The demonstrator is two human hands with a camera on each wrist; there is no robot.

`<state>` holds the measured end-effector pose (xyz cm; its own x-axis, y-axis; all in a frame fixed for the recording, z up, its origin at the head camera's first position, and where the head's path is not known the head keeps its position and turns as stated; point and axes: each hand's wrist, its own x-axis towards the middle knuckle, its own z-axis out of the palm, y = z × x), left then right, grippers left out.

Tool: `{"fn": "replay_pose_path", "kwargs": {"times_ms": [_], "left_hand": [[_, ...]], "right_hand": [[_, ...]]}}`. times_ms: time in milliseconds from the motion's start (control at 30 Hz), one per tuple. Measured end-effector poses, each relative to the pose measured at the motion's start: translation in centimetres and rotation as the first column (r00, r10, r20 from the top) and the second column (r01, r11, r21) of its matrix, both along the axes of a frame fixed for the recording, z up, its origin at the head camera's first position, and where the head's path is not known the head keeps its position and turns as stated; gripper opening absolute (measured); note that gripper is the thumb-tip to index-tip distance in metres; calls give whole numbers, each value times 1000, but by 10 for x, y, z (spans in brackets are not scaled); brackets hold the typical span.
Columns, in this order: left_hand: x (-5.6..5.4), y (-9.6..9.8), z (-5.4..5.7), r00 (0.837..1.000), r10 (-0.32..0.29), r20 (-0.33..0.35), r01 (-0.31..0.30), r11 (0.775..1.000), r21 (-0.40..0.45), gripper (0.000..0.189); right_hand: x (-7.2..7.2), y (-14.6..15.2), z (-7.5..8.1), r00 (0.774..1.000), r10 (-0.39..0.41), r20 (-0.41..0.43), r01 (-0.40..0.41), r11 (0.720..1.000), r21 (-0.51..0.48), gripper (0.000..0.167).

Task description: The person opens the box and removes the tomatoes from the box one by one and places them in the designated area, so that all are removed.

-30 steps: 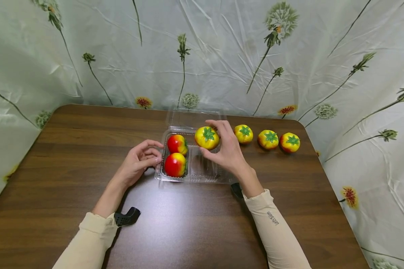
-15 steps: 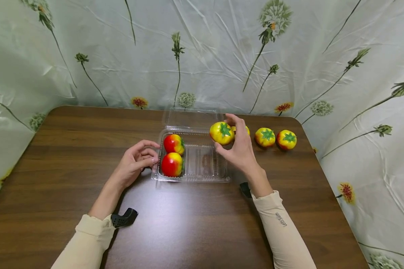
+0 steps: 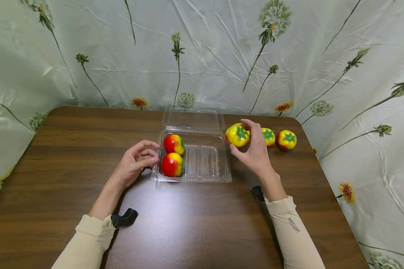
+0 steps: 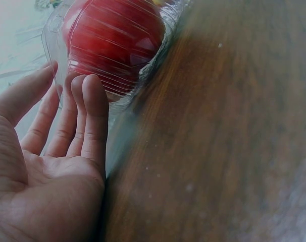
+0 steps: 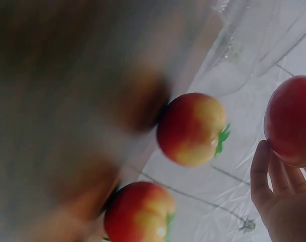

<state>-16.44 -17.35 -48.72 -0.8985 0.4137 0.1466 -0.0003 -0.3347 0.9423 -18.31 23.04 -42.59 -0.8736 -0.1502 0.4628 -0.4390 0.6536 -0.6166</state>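
My right hand (image 3: 256, 151) holds a yellow-and-red tomato (image 3: 237, 135) with a green leafy top between thumb and fingers, right of a clear plastic container (image 3: 205, 160). In the right wrist view, the held tomato (image 5: 293, 121) shows its red underside. My left hand (image 3: 136, 162) lightly holds the container's left rim, the thumb at the edge and the fingers against the side wall. Two redder tomatoes (image 3: 172, 164) lie on their sides in the container's left compartment; the right compartment shows bare ribbed plastic.
Behind the container its clear lid (image 3: 193, 119) lies folded back. Right of my hand, more tomatoes (image 3: 286, 140) stand in a row, some partly hidden by the held one and my fingers. A flowered curtain (image 3: 121, 56) hangs behind the brown wooden table (image 3: 97, 130).
My right hand has carried the tomato rightward, from above the container's right compartment to beyond its right edge. My left hand has stayed at the left rim.
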Motion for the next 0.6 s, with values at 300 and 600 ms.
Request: {"fn": "replay_pose_path", "kwargs": {"times_ms": [300, 600], "left_hand": [[-1, 1, -1, 1000, 5, 8, -5, 1000, -14, 36], [-1, 0, -1, 1000, 9, -2, -9, 1000, -24, 36]], "right_hand": [[7, 20, -11, 998, 16, 56, -21, 996, 88, 79], [7, 26, -13, 987, 19, 159, -50, 980, 194, 72]]}}
